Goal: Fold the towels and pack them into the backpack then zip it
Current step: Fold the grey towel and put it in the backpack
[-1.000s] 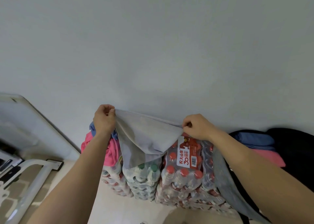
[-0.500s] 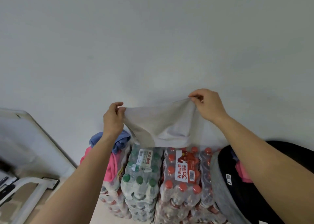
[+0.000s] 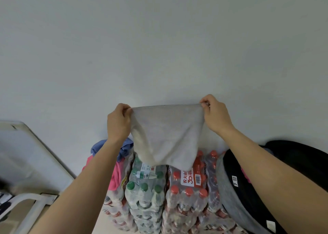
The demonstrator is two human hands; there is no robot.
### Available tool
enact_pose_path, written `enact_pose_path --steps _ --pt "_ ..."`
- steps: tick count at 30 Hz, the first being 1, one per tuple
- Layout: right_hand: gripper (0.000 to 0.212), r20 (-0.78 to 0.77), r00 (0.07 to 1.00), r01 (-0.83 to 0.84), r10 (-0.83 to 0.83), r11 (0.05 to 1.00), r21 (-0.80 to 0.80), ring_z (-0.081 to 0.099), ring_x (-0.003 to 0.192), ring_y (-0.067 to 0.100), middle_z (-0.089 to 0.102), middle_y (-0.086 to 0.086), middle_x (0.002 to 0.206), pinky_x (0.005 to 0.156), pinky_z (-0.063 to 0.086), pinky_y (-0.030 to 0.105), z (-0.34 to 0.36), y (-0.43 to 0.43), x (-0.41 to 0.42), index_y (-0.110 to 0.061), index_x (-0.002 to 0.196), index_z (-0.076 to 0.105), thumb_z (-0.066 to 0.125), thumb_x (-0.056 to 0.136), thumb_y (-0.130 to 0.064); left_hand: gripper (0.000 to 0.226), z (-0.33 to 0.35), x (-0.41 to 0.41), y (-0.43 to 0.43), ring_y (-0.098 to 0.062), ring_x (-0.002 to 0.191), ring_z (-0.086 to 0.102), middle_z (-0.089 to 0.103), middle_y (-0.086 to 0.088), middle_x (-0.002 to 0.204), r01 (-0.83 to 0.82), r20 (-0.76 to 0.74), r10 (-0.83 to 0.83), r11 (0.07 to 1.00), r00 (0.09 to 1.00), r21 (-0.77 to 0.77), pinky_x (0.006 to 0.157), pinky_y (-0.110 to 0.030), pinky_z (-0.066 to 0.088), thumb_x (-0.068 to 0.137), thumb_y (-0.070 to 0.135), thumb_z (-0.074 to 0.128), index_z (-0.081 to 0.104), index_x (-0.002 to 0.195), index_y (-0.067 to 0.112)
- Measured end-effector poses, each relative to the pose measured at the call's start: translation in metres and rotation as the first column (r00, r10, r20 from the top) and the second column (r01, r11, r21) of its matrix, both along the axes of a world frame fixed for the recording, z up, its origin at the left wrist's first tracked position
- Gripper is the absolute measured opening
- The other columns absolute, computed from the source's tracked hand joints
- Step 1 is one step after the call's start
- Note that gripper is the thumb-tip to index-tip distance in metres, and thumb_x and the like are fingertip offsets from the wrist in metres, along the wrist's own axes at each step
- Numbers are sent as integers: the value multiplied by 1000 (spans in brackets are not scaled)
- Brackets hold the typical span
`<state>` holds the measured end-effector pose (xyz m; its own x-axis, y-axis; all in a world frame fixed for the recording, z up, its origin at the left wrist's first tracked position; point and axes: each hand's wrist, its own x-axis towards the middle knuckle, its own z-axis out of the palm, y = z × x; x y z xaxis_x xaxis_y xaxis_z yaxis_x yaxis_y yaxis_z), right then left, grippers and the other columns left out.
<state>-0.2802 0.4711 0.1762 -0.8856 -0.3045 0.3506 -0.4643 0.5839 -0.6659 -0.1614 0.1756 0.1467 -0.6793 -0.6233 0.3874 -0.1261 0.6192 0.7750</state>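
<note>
Both arms reach forward and up toward the wall. The left hand (image 3: 119,123) pinches the grey towel (image 3: 166,136) at its left top corner and the right hand (image 3: 215,115) pinches the right one, top edge taut between them. The towel hangs above the shrink-wrapped bottle packs (image 3: 188,189). A blue towel (image 3: 126,147) and a pink towel (image 3: 116,175) are heaped on the left, and the open black backpack (image 3: 239,198) sits on the right beneath the right forearm.

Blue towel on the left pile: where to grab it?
Probably pinch the bunched top fold of the blue towel, from above. It lies crumpled on the pink towel atop the bottle packs, showing no flat edge or corner; the left forearm hides its middle.
</note>
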Motion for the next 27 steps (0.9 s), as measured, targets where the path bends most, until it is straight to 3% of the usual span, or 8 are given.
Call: enact_pose_path --steps 4,9,14,18,24,27 --pt "14 -11 1000 15 -15 1000 7 59 84 22 66 4 94 74 46 36 1 -3 6 -14 103 57 44 101 -15 14 -2 -4 4 -19 84 56 61 1 92 3 -13 -2 998 1000 70 72 -27 39 101 12 46 60 103 10" --pt "14 35 999 6 -4 999 -54 57 88 21 63 6 98 74 39 30 1 -4 13 -11 108 53 41 103 -15 13 -2 -5 3 -18 81 55 62 3 92 19 -41 -17 998 999 53 71 -27 39 100 14 48 60 102 13" --pt "11 101 995 -11 18 998 -68 53 84 16 59 3 96 66 35 25 -12 -2 22 -14 106 51 41 104 -16 13 -7 0 7 -3 72 48 55 11 83 33 -42 -28 991 999 131 57 -7 36 101 17 42 54 101 12" --pt "10 116 993 -30 36 998 -56 51 78 7 59 0 93 63 34 13 -22 -5 25 -20 101 51 42 103 -16 17 -14 5 4 -2 75 49 55 10 85 31 -15 -29 992 999 119 62 -17 39 103 21 39 53 104 12" --pt "14 165 986 31 -23 998 -47 55 86 19 60 2 97 71 35 27 -31 -10 12 -15 107 56 43 103 -18 14 -22 -1 -12 -4 79 53 58 14 87 45 66 -51 995 997 93 63 -10 35 101 21 44 58 103 18" --pt "15 176 982 46 -65 993 109 58 90 23 61 -1 99 73 45 35 -54 -11 5 -20 107 55 42 103 -25 17 -42 -7 -19 -12 84 55 62 9 91 36 175 -43 998 984 46 63 -15 36 100 22 46 61 103 17"
